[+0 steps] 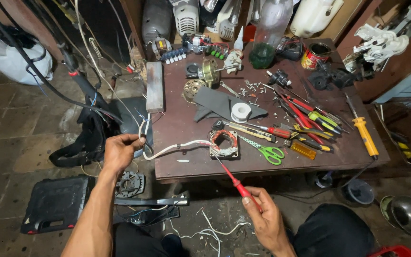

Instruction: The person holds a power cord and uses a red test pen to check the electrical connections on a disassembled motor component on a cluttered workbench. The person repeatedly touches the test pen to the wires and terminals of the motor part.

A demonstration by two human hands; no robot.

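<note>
The motor stator (224, 143), a square block with copper winding around a round bore, lies bare near the front edge of the brown surface (181, 121), out of any housing. At about nine o'clock from it, off the surface's edge, the left hand (121, 151) has its grip closed around a bundle of white wires (174, 148) that run from the fist across the surface to the stator's left side. At about five o'clock from the stator, the right hand (265, 216) grips the red-handled screwdriver (236, 183) with fingers curled round the handle; its thin shaft slants up so the tip rests at the stator's lower right corner.

Judging by this, disassembly looks done: a fan motor rotor part (209, 72) and a round metal cover (192, 88) sit apart at twelve o'clock, and loose screws (258, 90) are scattered at one o'clock. Work on the winding and its leads appears to be in progress, with nothing put back together yet.

To the right, at three o'clock, lie green-handled scissors (268, 151), then a row of pliers and screwdrivers (305, 123), and furthest right a yellow-handled screwdriver (365, 135).
</note>
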